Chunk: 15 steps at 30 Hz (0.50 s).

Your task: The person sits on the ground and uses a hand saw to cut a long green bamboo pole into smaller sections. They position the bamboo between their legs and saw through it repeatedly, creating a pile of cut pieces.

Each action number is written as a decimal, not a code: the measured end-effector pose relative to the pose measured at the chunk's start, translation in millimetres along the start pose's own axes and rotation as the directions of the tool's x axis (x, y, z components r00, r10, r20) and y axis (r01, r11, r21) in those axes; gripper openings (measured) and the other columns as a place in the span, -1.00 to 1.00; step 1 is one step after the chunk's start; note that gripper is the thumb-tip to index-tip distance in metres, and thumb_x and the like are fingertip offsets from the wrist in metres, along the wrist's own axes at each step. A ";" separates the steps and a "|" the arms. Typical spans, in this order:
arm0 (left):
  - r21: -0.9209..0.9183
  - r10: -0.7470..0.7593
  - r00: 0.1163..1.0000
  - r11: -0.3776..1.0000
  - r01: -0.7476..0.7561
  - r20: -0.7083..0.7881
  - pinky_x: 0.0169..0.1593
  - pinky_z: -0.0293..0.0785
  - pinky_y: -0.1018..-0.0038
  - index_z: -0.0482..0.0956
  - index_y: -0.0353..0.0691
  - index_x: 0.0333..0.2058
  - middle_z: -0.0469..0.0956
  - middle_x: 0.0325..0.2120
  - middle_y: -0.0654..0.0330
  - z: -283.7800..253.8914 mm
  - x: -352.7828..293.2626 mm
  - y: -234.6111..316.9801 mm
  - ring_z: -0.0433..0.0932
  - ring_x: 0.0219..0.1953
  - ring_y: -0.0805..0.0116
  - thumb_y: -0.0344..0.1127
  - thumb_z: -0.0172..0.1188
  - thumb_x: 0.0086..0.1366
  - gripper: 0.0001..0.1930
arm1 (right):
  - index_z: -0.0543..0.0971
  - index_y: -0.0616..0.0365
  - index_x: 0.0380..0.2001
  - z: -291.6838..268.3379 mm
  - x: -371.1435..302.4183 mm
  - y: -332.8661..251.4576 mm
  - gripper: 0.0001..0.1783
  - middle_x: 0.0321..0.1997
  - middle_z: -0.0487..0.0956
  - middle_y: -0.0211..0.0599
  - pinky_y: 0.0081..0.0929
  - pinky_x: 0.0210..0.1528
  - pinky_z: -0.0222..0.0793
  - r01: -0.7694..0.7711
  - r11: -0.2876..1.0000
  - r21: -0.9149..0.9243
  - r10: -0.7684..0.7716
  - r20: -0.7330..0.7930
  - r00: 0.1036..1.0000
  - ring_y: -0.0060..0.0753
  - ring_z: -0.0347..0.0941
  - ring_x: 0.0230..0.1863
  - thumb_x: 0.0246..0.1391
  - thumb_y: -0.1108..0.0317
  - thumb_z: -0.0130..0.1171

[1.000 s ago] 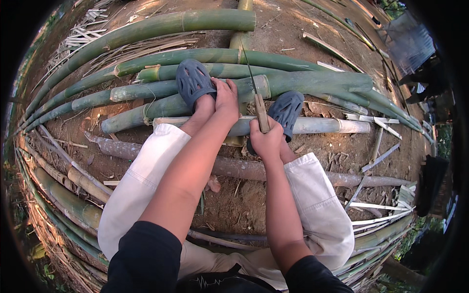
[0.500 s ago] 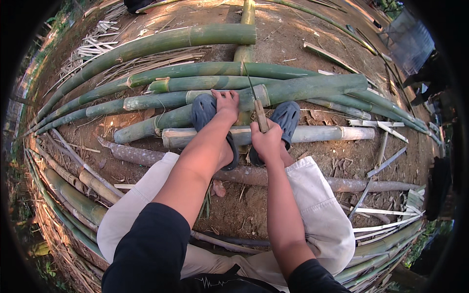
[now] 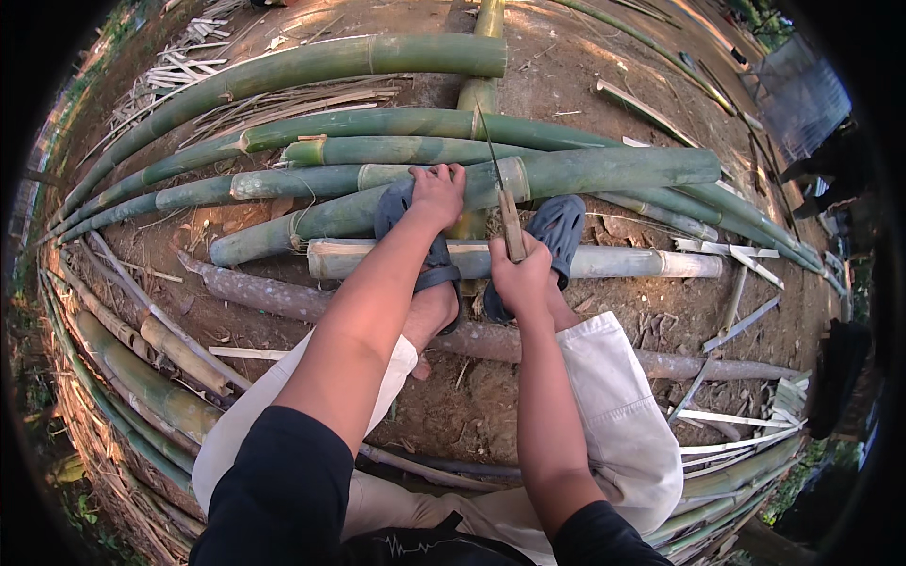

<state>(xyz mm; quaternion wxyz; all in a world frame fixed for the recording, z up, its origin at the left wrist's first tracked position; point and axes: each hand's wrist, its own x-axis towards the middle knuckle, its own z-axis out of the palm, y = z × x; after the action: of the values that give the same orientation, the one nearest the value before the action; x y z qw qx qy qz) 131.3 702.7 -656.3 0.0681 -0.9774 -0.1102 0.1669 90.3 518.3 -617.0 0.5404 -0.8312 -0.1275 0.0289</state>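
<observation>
A thick green bamboo pole [image 3: 623,170] lies across other poles ahead of me, its right end raised. My left hand [image 3: 440,195] presses on it from above, fingers curled over its far side. A dark clog [image 3: 394,208] on my left foot rests on the same pole, beside that hand. My right hand [image 3: 524,274] is wrapped round the wooden handle of a saw [image 3: 511,224]. Its thin blade points away from me, seen edge-on, and crosses the pole just left of a pale joint. Whether it has cut in, I cannot tell. My right clog [image 3: 555,238] is right of the handle.
A shorter greyish bamboo length [image 3: 604,261] lies nearer me. Beyond the pole are several long bamboo stems [image 3: 377,124] and a bamboo crosspiece [image 3: 479,94]. Split strips [image 3: 193,71] lie at far left, more pale strips [image 3: 736,417] at right. Poles [image 3: 156,382] flank my left knee.
The view has shifted slightly. My left leg has moved a little, showing more of the foot and clog. My left hand stays on the pole and the saw remains across it in my right hand.
</observation>
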 end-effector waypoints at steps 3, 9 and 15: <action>-0.011 0.034 0.998 0.999 -0.034 0.044 0.25 0.07 -0.30 -0.04 -0.35 0.33 0.28 0.22 -0.24 -12.3 0.9 -4.5 0.40 0.22 -0.20 0.08 0.30 0.24 -0.05 | 0.45 0.33 -0.62 1.6 5.6 18.9 -0.73 -0.75 0.38 -0.18 -0.32 -0.50 0.31 0.004 0.994 0.105 -0.006 0.013 1.000 -0.54 0.30 -0.66 0.02 0.36 0.18; -0.096 0.050 0.992 0.995 -0.039 0.119 0.30 0.01 -0.28 -0.05 -0.32 0.35 0.31 0.23 -0.20 -21.6 3.8 -15.5 0.37 0.25 -0.20 0.08 0.34 0.21 -0.02 | 0.47 0.31 -0.60 0.8 14.0 14.3 -0.75 -0.74 0.38 -0.20 -0.33 -0.50 0.32 0.051 0.998 0.046 -0.054 0.048 0.997 -0.55 0.28 -0.65 0.04 0.36 0.19; -0.002 0.122 0.983 0.992 -0.123 0.139 0.33 -0.02 -0.19 -0.10 -0.35 0.39 0.30 0.25 -0.20 -20.0 4.7 -17.0 0.38 0.26 -0.17 0.15 0.30 0.23 0.04 | 0.47 0.32 -0.61 9.3 -6.1 8.7 -0.75 -0.72 0.41 -0.10 -0.28 -0.47 0.36 0.066 0.996 0.059 -0.064 -0.025 0.998 -0.44 0.35 -0.66 0.03 0.38 0.19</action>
<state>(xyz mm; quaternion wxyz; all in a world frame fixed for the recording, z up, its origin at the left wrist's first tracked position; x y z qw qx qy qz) 139.1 718.4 -636.3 0.0530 -0.9681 -0.0539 0.2387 84.3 521.8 -629.3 0.5673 -0.8102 -0.1472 0.0053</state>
